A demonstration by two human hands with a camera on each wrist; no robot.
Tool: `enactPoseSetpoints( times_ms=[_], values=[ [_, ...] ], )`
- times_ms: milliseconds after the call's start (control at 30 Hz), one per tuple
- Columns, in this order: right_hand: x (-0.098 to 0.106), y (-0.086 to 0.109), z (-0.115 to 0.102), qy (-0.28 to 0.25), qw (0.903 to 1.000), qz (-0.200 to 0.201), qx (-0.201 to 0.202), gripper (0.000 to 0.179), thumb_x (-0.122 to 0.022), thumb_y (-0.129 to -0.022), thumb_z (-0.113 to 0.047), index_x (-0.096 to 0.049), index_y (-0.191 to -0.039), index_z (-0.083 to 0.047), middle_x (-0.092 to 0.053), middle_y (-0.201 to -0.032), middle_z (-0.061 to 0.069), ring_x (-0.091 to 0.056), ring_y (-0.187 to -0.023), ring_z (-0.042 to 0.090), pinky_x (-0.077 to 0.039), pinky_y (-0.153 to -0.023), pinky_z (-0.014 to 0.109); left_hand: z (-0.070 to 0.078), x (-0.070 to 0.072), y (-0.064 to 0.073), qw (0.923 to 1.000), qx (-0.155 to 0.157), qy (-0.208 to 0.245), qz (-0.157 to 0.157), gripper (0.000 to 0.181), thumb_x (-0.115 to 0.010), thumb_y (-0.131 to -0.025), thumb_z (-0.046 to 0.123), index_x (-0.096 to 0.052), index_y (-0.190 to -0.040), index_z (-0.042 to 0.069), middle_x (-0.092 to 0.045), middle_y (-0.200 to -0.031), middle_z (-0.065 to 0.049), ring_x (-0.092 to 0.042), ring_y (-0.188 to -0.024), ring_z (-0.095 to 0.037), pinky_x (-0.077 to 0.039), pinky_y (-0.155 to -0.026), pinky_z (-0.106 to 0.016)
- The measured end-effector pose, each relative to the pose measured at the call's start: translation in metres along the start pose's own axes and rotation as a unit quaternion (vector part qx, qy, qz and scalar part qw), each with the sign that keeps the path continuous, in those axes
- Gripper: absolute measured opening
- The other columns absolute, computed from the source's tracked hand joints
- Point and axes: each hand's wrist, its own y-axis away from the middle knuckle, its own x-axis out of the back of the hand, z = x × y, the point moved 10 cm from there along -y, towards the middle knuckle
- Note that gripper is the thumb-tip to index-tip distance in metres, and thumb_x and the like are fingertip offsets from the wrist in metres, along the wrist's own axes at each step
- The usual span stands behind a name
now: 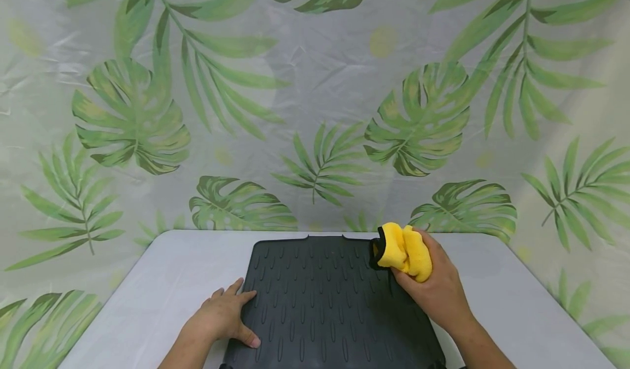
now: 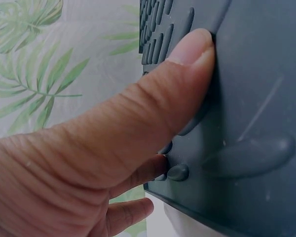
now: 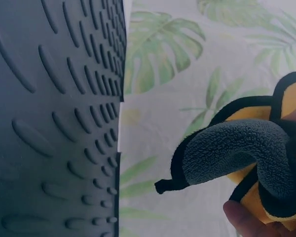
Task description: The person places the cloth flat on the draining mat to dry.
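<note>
A dark grey plastic panel with rows of raised oval ribs point(image 1: 315, 303) lies on the white table. My left hand point(image 1: 219, 314) rests on its left edge, fingers spread and fairly straight; in the left wrist view the thumb point(image 2: 153, 94) presses the ribbed face. Over the panel's far right corner, my right hand point(image 1: 438, 287) grips a folded yellow cloth point(image 1: 406, 251) with black edging. The right wrist view shows the cloth's grey fleecy side point(image 3: 227, 148) curled outward, apart from the panel point(image 3: 54, 128).
The white table point(image 1: 192, 259) extends on both sides of the panel. Behind it hangs a pale curtain point(image 1: 320, 85) printed with green leaves. Two small dark tabs stand at the panel's near corners.
</note>
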Motion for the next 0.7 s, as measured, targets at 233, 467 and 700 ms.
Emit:
enactPoseSetpoints(
  times_ms=[233, 467, 700],
  values=[
    [-0.010, 0.004, -0.007, 0.003, 0.9997, -0.004, 0.024, 0.090, -0.087, -0.079, -0.016, -0.040, -0.155, -0.018, -0.058, -0.138, 0.013, -0.055, -0.093, 0.017, -0.048, -0.074, 0.032, -0.002, -0.001, -0.001, 1.0000, 0.004, 0.000, -0.001, 0.106, -0.099, -0.050, 0.050, -0.061, -0.141, 0.010, -0.038, -0.161, -0.024, -0.038, -0.138, -0.063, -0.036, -0.106, -0.077],
    [-0.023, 0.009, -0.011, -0.004, 0.9990, -0.022, 0.039, 0.091, -0.088, -0.079, -0.015, -0.040, -0.155, -0.022, -0.059, -0.133, 0.008, -0.052, -0.090, 0.012, -0.048, -0.073, 0.030, -0.003, -0.001, -0.002, 1.0000, 0.004, -0.005, 0.001, 0.107, -0.099, -0.050, 0.050, -0.061, -0.142, 0.010, -0.038, -0.161, -0.024, -0.038, -0.138, -0.063, -0.036, -0.106, -0.077],
    [-0.033, 0.012, -0.015, -0.012, 0.9985, -0.030, 0.045, 0.090, -0.089, -0.077, -0.014, -0.042, -0.154, -0.021, -0.059, -0.132, 0.007, -0.052, -0.088, 0.010, -0.048, -0.072, 0.028, -0.001, -0.001, -0.002, 1.0000, 0.002, -0.007, 0.002, 0.105, -0.099, -0.051, 0.049, -0.061, -0.141, 0.010, -0.039, -0.160, -0.025, -0.039, -0.137, -0.064, -0.036, -0.107, -0.076]
  ],
)
